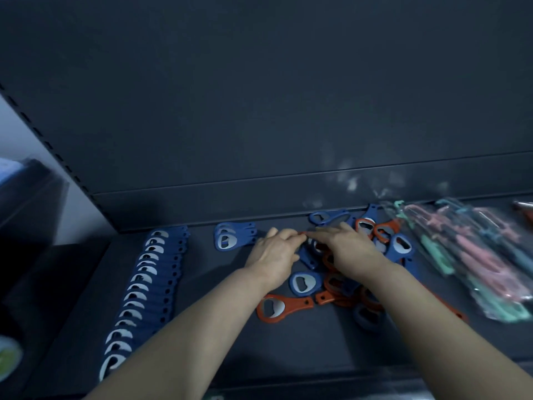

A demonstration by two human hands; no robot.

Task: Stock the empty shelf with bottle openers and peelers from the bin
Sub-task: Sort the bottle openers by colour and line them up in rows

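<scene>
A long overlapping row of blue bottle openers (150, 281) runs down the left of the dark shelf (72, 327). A short stack of blue openers (230, 239) lies behind it. A loose heap of blue and orange openers (383, 235) sits in the middle. My left hand (275, 255) and my right hand (346, 249) rest together on the heap, fingertips meeting around a small orange opener tip (302, 232). An orange opener (277, 308) and a blue opener (304, 282) lie near my wrists. Bagged peelers (476, 255) lie at the right.
The shelf's back panel (259, 111) rises right behind the goods. A slotted upright (49, 145) borders the left side. A dark object (26, 203) stands left of the shelf. The shelf's front lip (331, 379) runs under my forearms.
</scene>
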